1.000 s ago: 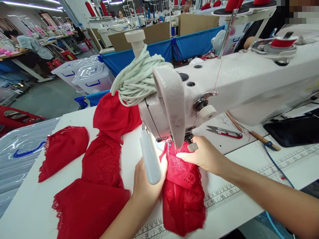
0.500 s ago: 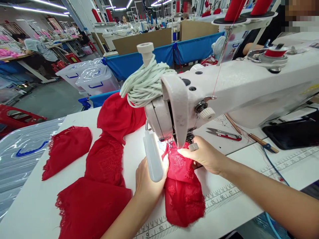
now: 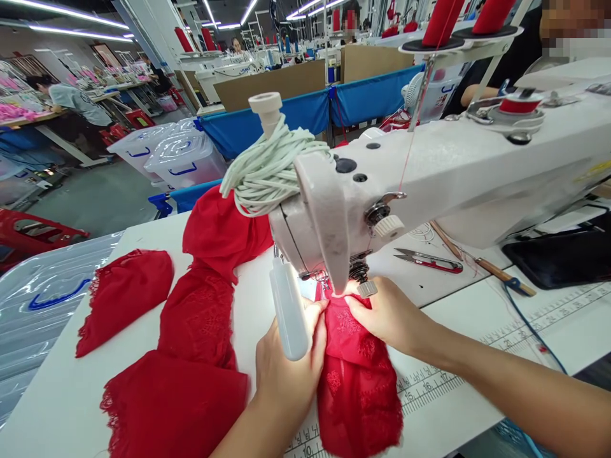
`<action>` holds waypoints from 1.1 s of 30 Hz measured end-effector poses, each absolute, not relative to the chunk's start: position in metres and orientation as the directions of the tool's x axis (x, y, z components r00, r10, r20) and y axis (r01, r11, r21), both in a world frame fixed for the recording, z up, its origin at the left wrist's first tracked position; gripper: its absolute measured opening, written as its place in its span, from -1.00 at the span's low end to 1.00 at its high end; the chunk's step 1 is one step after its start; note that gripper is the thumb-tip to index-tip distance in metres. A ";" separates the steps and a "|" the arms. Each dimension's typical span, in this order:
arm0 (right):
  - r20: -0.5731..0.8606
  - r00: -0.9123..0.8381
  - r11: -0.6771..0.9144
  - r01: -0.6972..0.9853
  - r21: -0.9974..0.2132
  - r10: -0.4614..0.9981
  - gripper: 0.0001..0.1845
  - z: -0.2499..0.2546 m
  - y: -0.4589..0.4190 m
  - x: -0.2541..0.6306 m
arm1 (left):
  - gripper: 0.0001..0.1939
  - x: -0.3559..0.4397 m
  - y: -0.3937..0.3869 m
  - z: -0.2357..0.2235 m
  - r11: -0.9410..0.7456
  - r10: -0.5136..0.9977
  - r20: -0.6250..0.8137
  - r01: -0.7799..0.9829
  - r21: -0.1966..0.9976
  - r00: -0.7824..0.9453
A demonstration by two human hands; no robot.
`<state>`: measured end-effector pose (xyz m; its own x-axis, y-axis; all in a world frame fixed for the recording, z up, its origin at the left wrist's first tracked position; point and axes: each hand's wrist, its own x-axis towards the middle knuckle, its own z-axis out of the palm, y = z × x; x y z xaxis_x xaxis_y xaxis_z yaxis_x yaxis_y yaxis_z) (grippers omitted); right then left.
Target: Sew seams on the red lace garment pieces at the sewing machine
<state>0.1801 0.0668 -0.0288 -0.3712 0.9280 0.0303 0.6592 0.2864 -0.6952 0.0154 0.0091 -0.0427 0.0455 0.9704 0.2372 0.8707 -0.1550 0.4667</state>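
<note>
A red lace fabric piece [image 3: 358, 388] runs from under the presser foot of the white sewing machine [image 3: 324, 216] down toward the table's front edge. My left hand [image 3: 293, 375] pinches its left edge just below the needle area, partly covered by the white lamp [image 3: 290, 312]. On the other side, my right hand [image 3: 389, 315] grips the fabric's upper right part, thumb on top and the other fingers largely hidden beneath or behind. The lamp lights the cloth brightly between both hands.
More red lace pieces [image 3: 176, 407] lie left on the white table. Thread snips [image 3: 429, 259], a wooden-handled tool [image 3: 501, 275] and a black phone-like object [image 3: 558, 257] lie right. Pale cord [image 3: 272, 168] is bundled on the machine head. A clear plastic box [image 3: 42, 331] stands at left; people sit beyond.
Both hands have come slightly nearer to me with the fabric, whose lower end reaches further down. The right thumb has shifted a little down the cloth. The camera view has also tilted slightly.
</note>
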 end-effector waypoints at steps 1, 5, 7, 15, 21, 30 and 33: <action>0.029 -0.367 0.294 0.695 -0.657 0.930 -0.76 -0.029 0.066 0.180 | -0.70 0.015 0.008 -0.042 -0.183 0.964 0.254 0.883 0.432 0.075; 0.008 -0.352 0.297 0.777 -0.555 0.936 -0.78 -0.030 0.063 0.180 | -0.68 0.015 0.005 -0.041 -0.299 0.906 0.359 0.939 0.169 0.224; 0.007 -0.368 0.309 0.770 -0.559 0.930 -0.79 -0.028 0.063 0.180 | -0.66 0.014 0.002 -0.041 -0.332 0.879 0.369 0.943 0.025 0.300; 0.009 -0.366 0.312 0.779 -0.543 0.931 -0.80 -0.023 0.063 0.179 | -0.42 0.019 -0.003 -0.031 -0.440 0.803 0.324 0.864 -0.244 0.501; -0.012 -0.376 0.321 0.807 -0.496 0.927 -0.78 -0.023 0.063 0.181 | -0.38 0.023 -0.001 -0.025 -0.434 0.799 0.305 0.849 -0.303 0.518; -0.010 -0.378 0.324 0.808 -0.491 0.926 -0.75 -0.025 0.063 0.181 | -0.51 0.013 -0.005 -0.033 -0.429 0.844 0.252 0.878 -0.210 0.473; -0.011 -0.378 0.327 0.815 -0.478 0.926 -0.74 -0.025 0.062 0.181 | -0.52 0.011 -0.005 -0.033 -0.427 0.855 0.236 0.885 -0.186 0.462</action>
